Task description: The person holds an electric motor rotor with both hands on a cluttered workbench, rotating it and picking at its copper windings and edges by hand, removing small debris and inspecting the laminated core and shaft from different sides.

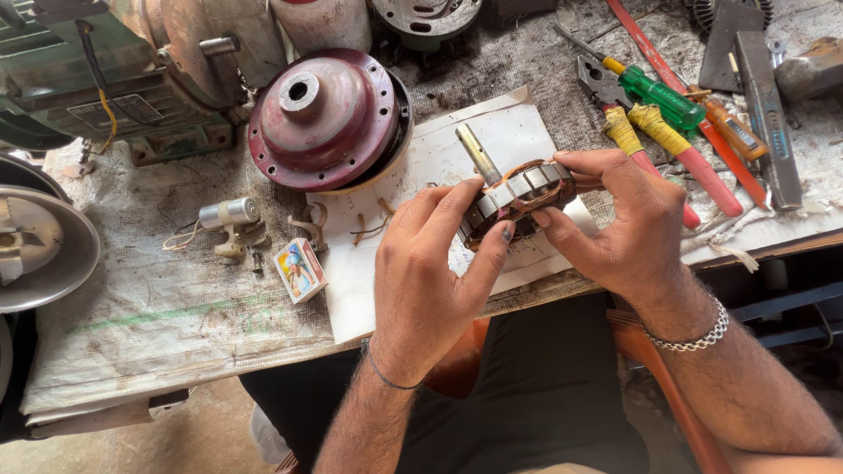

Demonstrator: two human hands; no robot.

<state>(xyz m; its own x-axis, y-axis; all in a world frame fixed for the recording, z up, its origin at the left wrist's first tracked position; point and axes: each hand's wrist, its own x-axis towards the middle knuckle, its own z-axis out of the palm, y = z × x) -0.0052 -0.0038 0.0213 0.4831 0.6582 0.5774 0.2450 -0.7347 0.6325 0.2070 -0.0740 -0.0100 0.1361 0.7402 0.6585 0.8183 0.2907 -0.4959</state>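
While both hands clasp it near the desk's (pixel 176 316) front edge, left hand (pixel 430 281) and right hand (pixel 619 224) each grip the wound stator (pixel 518 197) firmly.

Your workbench (pixel 176 298) is covered by a worn grey cloth. On it you see a white paper sheet (pixel 439 158), a round maroon metal motor cover (pixel 325 118), a small colourful matchbox (pixel 299 269), a small white cylindrical capacitor (pixel 228 213), a green-handled screwdriver (pixel 659 95), yellow-and-red-handled pliers (pixel 654 140) and a green motor housing (pixel 88 79).
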